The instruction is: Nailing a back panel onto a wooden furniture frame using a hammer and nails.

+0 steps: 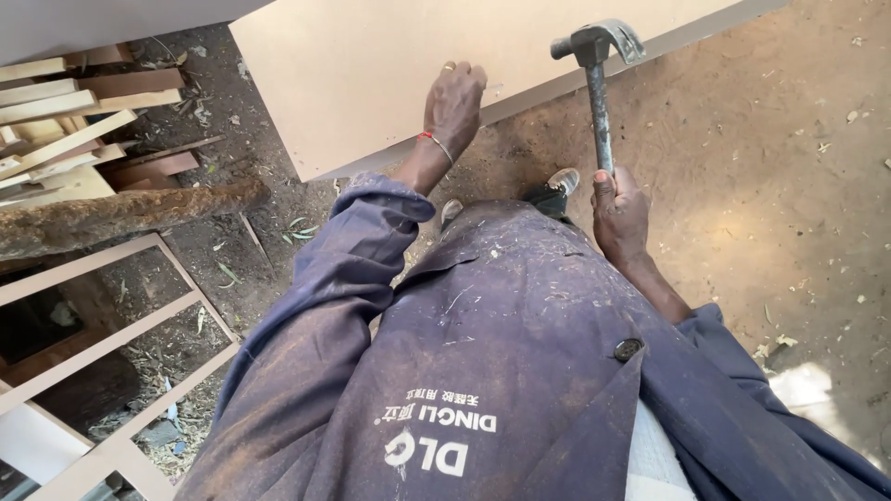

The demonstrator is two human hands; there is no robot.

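Dusty dirt floor [742, 186] of a woodwork yard, seen from above a person in a blue work coat [483, 371]

Left hand [454, 100] rests knuckles-up on a pale flat board [371, 65] at twelve o'clock, fingers curled at its surface; what they pinch, if anything, I cannot tell. Right hand [619, 213] at one o'clock is clenched round the handle of a claw hammer [597, 83], head raised over the board's lower edge. Cut timber offcuts [65, 121] and a rough log [121, 218] lie at ten o'clock, a wooden frame [102, 325] at eight
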